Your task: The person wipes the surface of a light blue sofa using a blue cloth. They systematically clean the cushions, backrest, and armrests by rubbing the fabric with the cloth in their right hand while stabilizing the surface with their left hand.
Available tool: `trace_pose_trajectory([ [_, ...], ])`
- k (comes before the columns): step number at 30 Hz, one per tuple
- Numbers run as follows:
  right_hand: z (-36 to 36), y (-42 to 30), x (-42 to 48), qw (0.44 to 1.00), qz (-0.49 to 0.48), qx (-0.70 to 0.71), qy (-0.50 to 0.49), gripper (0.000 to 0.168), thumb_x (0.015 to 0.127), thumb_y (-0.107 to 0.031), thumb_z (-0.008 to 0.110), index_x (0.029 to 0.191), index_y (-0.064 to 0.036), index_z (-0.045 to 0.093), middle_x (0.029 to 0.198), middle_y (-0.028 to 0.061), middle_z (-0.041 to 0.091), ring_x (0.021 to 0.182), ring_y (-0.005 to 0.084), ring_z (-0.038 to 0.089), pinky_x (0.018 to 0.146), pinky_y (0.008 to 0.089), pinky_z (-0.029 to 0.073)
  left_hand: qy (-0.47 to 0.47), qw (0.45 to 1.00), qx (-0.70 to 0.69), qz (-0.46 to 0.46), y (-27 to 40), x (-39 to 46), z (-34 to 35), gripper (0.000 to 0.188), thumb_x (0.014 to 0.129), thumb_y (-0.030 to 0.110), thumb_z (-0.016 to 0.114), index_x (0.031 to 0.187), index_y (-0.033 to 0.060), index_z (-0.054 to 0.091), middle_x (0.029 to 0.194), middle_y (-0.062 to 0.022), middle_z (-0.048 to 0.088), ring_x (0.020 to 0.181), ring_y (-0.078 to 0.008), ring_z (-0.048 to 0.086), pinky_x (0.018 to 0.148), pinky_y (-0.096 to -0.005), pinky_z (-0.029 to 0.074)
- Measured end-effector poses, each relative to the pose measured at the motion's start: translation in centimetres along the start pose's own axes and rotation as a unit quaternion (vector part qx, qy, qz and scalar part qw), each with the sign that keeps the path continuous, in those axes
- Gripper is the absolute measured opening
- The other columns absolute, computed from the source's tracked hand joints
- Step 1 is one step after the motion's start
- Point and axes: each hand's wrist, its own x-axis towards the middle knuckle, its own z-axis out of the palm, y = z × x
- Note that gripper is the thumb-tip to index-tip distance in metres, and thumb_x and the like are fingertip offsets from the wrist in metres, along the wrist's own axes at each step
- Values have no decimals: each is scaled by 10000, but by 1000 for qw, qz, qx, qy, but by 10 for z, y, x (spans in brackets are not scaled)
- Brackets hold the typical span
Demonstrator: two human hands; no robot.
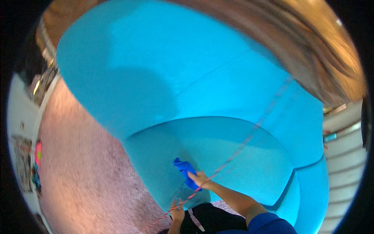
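Note:
My right hand (pixel 201 179) grips a crumpled blue cloth (pixel 187 172), held over the seat cushion (pixel 233 166) of a turquoise upholstered sofa (pixel 198 67). Part of the cloth is hidden behind my fingers. Near the sofa's front lower edge, my left hand (pixel 177 214) has its fingers apart and no object visible in it; whether it touches the seat is not plain. A thin red-and-white cord (pixel 225 164) slants across the view and passes in front of both hands. The far end of the cord is blurred.
Pinkish carpet (pixel 96 166) runs along the left of the sofa. Behind the backrest hangs a brown curtain (pixel 292 38). White slatted boards (pixel 344 166) stand at the right. Several colourful items, one of them a pink object (pixel 38 152), lie by the left wall.

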Motion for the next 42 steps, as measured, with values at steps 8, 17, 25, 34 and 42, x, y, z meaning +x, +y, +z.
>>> trace_pose_trajectory([
  [8, -136, 29, -126, 819, 89, 444, 352, 534, 865, -476, 486, 1073, 11, 560, 988, 113, 601, 879, 213, 572, 762, 357, 452, -131, 916, 92, 369, 97, -11, -11, 413, 853, 324, 550, 1087, -16, 556, 1064, -187, 584, 1009, -314, 547, 866, -369, 418],
  [17, -199, -29, -220, 694, -221, 650, 216, 553, 922, -360, 420, 1359, -65, 252, 1319, 103, 399, 1163, 227, 436, 986, 389, 344, -172, 887, -131, 408, 308, -75, -8, 222, 856, 112, 562, 1040, -11, 552, 1050, -137, 585, 979, -205, 560, 851, -315, 433],
  [25, -215, -37, -231, 651, -206, 709, 175, 508, 930, -367, 402, 1330, -71, 304, 1251, 95, 473, 1106, 205, 490, 942, 367, 399, -171, 822, 3, 544, 377, -93, 17, 474, 743, 163, 709, 1112, -4, 462, 1097, -155, 536, 1020, -238, 517, 841, -358, 417],
  [34, -215, -20, -198, 757, -99, 526, 375, 445, 936, -346, 421, 1212, 3, 450, 936, 17, 531, 872, 87, 458, 797, 249, 386, -125, 921, 37, 366, 367, -92, 74, 551, 683, 307, 761, 1015, -5, 451, 980, -113, 490, 886, -188, 467, 735, -328, 393],
  [42, -209, -16, -189, 777, -72, 481, 400, 351, 907, -320, 483, 952, 25, 524, 813, 119, 535, 765, 162, 502, 669, 308, 414, -237, 883, 151, 377, 375, -91, 95, 280, 856, 234, 587, 739, 69, 394, 602, -1, 392, 538, -94, 377, 480, -259, 317],
])
